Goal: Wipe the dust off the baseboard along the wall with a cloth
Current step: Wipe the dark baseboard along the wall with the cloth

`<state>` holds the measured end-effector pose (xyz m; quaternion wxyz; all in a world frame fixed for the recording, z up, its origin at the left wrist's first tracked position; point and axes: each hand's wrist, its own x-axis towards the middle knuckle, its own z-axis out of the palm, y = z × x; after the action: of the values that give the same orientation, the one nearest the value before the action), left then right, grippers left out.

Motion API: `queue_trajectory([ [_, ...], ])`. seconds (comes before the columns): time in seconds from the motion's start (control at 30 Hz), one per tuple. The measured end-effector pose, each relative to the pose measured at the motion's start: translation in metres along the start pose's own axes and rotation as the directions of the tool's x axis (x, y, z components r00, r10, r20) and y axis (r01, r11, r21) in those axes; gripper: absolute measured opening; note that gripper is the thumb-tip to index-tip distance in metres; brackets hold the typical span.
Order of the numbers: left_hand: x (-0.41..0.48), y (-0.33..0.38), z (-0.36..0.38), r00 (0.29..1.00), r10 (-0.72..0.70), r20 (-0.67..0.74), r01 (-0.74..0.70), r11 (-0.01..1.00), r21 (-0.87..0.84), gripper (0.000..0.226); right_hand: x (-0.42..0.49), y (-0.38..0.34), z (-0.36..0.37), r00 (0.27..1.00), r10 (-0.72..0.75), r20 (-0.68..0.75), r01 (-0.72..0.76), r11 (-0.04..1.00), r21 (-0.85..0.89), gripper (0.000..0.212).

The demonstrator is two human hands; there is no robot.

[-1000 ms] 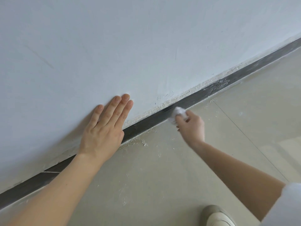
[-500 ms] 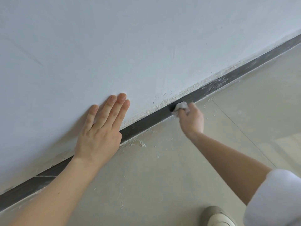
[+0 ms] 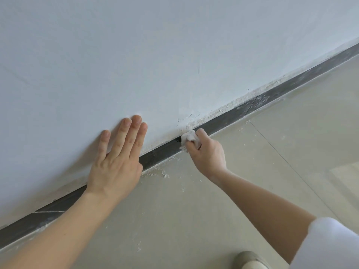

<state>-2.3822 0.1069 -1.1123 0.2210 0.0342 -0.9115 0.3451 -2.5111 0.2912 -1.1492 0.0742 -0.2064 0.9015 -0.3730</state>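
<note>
A dark grey baseboard (image 3: 223, 123) runs diagonally from lower left to upper right where the white wall (image 3: 155, 55) meets the floor. My right hand (image 3: 206, 154) grips a small crumpled white cloth (image 3: 189, 137) and holds it against the baseboard near the middle of the view. My left hand (image 3: 118, 162) lies flat on the wall with straight fingers, its heel covering part of the baseboard. White dust and rough plaster crumbs line the baseboard's top edge to the right of the cloth.
The beige tiled floor (image 3: 194, 210) carries scattered white crumbs near the baseboard. A shoe tip (image 3: 250, 261) shows at the bottom edge, and a white sleeve (image 3: 330, 245) at the lower right.
My right hand with the cloth has slid left along the baseboard, closer to my left hand. My left hand stays flat on the wall.
</note>
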Motion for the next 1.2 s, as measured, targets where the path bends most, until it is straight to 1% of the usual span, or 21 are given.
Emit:
queue_trajectory([
  [0.13, 0.0, 0.002, 0.002, 1.0, -0.005, -0.015, 0.006, 1.0, 0.027, 0.077, 0.017, 0.019, -0.012, 0.993, 0.078, -0.093, -0.08, 0.997, -0.013, 0.02],
  [0.27, 0.002, 0.004, 0.005, 1.0, 0.003, -0.018, -0.002, 0.999, 0.045, 0.077, 0.037, 0.041, -0.036, 0.945, 0.246, -0.217, -0.256, 0.967, -0.018, 0.015],
  [0.33, 0.002, -0.003, 0.006, 0.999, 0.029, -0.028, -0.028, 0.997, 0.066, 0.077, 0.042, 0.049, -0.049, 0.907, 0.32, -0.273, -0.329, 0.944, 0.012, 0.018],
  [0.4, 0.001, -0.01, 0.006, 0.997, 0.063, -0.042, -0.06, 0.996, 0.068, 0.076, 0.036, 0.052, -0.054, 0.909, 0.314, -0.275, -0.318, 0.948, 0.031, 0.027],
  [0.5, 0.012, -0.012, 0.001, 0.99, 0.124, -0.063, -0.121, 0.992, 0.045, 0.075, 0.017, 0.037, -0.043, 0.958, 0.248, -0.146, -0.237, 0.967, 0.094, 0.032],
  [0.57, 0.03, -0.007, -0.003, 0.976, 0.191, -0.102, -0.188, 0.981, 0.041, 0.076, 0.001, 0.022, -0.027, 0.986, 0.162, -0.023, -0.161, 0.985, 0.061, 0.029],
  [0.63, 0.055, 0.0, -0.009, 0.956, 0.258, -0.139, -0.25, 0.965, 0.072, 0.078, -0.014, 0.006, -0.003, 0.987, 0.116, 0.11, -0.122, 0.992, 0.044, 0.029],
  [0.67, 0.067, 0.004, -0.012, 0.947, 0.285, -0.149, -0.273, 0.957, 0.094, 0.077, -0.021, -0.001, 0.011, 0.978, 0.129, 0.162, -0.143, 0.987, 0.077, 0.031],
  [0.7, 0.079, 0.008, -0.015, 0.938, 0.308, -0.158, -0.292, 0.949, 0.115, 0.075, -0.027, -0.008, 0.024, 0.963, 0.169, 0.209, -0.201, 0.969, 0.142, 0.033],
  [0.77, 0.1, 0.014, -0.019, 0.928, 0.335, -0.164, -0.317, 0.94, 0.13, 0.069, -0.032, -0.015, 0.043, 0.913, 0.284, 0.293, -0.371, 0.876, 0.308, 0.033],
  [0.83, 0.116, 0.017, -0.021, 0.929, 0.339, -0.149, -0.325, 0.939, 0.111, 0.065, -0.027, -0.013, 0.047, 0.878, 0.35, 0.326, -0.468, 0.772, 0.43, 0.031],
  [0.9, 0.122, 0.019, -0.022, 0.933, 0.335, -0.129, -0.323, 0.94, 0.108, 0.064, -0.015, -0.003, 0.037, 0.876, 0.388, 0.286, -0.482, 0.71, 0.514, 0.024],
  [1.0, 0.122, 0.02, -0.022, 0.94, 0.324, -0.108, -0.313, 0.943, 0.112, 0.068, 0.011, 0.028, 0.012, 0.868, 0.479, 0.128, -0.465, 0.697, 0.546, 0.021],
  [1.07, 0.122, 0.021, -0.023, 0.942, 0.32, -0.1, -0.309, 0.944, 0.117, 0.069, 0.031, 0.047, -0.005, 0.848, 0.528, 0.048, -0.467, 0.701, 0.539, 0.021],
  [1.13, 0.123, 0.021, -0.024, 0.944, 0.318, -0.092, -0.306, 0.944, 0.126, 0.07, 0.048, 0.061, -0.019, 0.822, 0.57, 0.005, -0.486, 0.697, 0.527, 0.023],
  [1.2, 0.124, 0.022, -0.025, 0.945, 0.317, -0.082, -0.305, 0.943, 0.129, 0.07, 0.058, 0.071, -0.033, 0.783, 0.622, -0.028, -0.511, 0.668, 0.542, 0.025],
])
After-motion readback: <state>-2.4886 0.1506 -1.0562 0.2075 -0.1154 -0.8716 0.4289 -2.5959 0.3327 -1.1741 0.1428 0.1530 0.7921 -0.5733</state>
